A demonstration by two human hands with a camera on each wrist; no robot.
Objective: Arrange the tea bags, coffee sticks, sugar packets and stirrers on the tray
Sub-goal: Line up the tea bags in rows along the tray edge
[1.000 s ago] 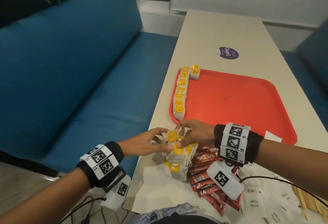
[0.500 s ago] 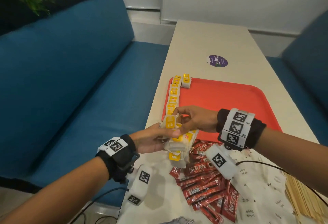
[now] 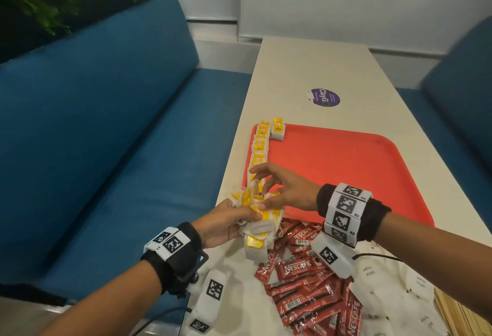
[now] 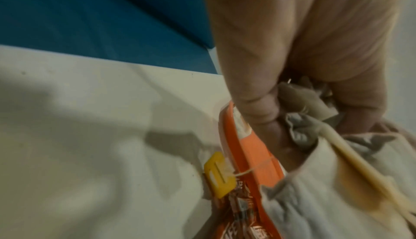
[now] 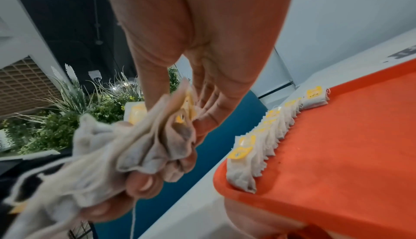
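Observation:
My left hand (image 3: 229,222) grips a bunch of tea bags (image 3: 257,211) with yellow tags, held just above the near left corner of the red tray (image 3: 346,175). My right hand (image 3: 262,189) reaches into the top of the bunch, thumb and fingertips pinching one tea bag (image 5: 185,98). A row of tea bags (image 3: 259,149) stands along the tray's left edge. In the left wrist view the left hand (image 4: 270,109) wraps the bags (image 4: 337,180), and a yellow tag (image 4: 219,173) dangles on its string.
Red coffee sticks (image 3: 300,271) lie piled on the table below the tray. White sugar packets (image 3: 386,282) and wooden stirrers (image 3: 458,314) lie to their right. A blue bench (image 3: 106,149) runs along the table's left edge. A purple sticker (image 3: 325,97) sits beyond the tray.
Both hands have lifted the bunch of tea bags off the table toward the tray's near left corner. The right hand's fingers have spread over the top of the bunch.

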